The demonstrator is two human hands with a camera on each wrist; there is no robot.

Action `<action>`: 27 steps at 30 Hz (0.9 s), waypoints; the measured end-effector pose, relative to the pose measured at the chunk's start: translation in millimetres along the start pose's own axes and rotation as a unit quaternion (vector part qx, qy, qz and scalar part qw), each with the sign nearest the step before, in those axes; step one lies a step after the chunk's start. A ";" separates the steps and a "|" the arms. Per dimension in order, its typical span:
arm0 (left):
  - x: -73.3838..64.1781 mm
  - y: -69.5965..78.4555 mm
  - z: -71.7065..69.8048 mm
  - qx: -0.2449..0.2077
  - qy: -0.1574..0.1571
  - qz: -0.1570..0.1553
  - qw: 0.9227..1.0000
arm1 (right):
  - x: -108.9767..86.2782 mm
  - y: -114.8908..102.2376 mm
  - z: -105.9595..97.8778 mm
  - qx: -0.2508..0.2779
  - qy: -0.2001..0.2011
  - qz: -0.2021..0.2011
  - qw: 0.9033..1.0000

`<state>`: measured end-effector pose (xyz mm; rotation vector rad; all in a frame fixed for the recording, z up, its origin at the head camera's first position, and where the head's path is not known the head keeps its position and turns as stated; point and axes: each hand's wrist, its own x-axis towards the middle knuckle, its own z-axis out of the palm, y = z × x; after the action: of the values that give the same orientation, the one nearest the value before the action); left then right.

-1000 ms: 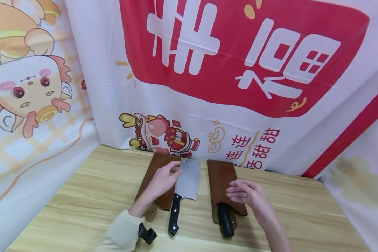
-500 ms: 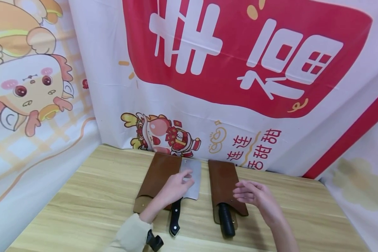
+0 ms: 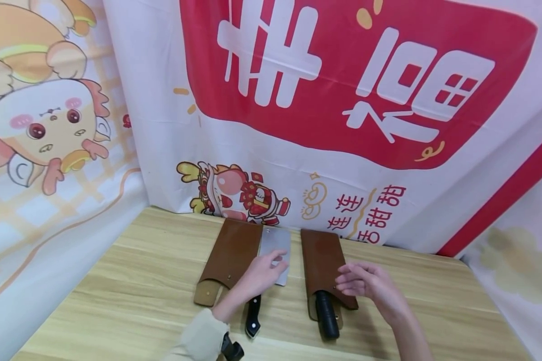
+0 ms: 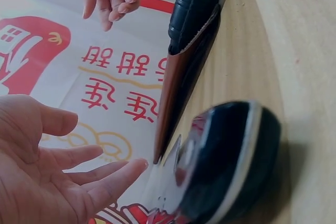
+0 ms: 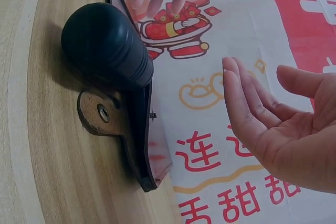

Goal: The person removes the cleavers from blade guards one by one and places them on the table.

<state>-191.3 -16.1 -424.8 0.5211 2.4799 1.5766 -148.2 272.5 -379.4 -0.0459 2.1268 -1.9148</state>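
Your left hand point(image 3: 266, 273) is now over the lower part of the blade of the cleaver point(image 3: 274, 241); one second ago it was above the left sheath point(image 3: 236, 245), whose tan lower end has since come into fuller view. The fingers are loosely bent, the thumb is apart from them, and they have hold of nothing.

Your right hand point(image 3: 370, 286) has shifted slightly outward, its fingertips now near the edge of the right sheath point(image 3: 318, 258). Its fingers are spread only a little, nearly straight, and grip nothing.

The cleaver lies flat on the table point(image 3: 135, 281), unmoved, handle toward you, its blade alongside the left sheath; contact between the two cannot be confirmed. The right sheath likewise keeps its place, with a black handle point(image 3: 327, 316) projecting from its near end.
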 end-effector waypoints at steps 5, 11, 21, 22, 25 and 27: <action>1.5 -0.7 4.2 -0.002 0.008 -0.002 1.000 | 1.1 3.0 -0.8 -0.007 -0.015 -0.001 1.000; 3.2 -2.4 6.9 -0.006 0.018 -0.016 1.000 | 2.0 5.0 -1.2 -0.013 -0.035 -0.005 0.999; 12.2 -7.6 13.2 -0.033 0.016 -0.039 0.999 | 4.0 10.2 -0.6 -0.023 -0.058 -0.002 0.998; 13.0 -7.6 13.6 -0.031 0.016 -0.039 0.999 | 4.6 10.9 -0.4 -0.024 -0.059 -0.001 0.998; 14.5 -7.3 14.7 -0.027 0.021 -0.039 0.999 | 6.1 12.2 0.3 -0.028 -0.061 0.004 0.998; 15.2 -7.6 15.8 -0.024 0.026 -0.036 0.999 | 7.1 12.8 0.8 -0.030 -0.062 0.011 0.998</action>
<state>-202.1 0.0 -437.7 0.3837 2.4626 1.6373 -152.8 271.9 -393.2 -0.1483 2.0930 -1.7869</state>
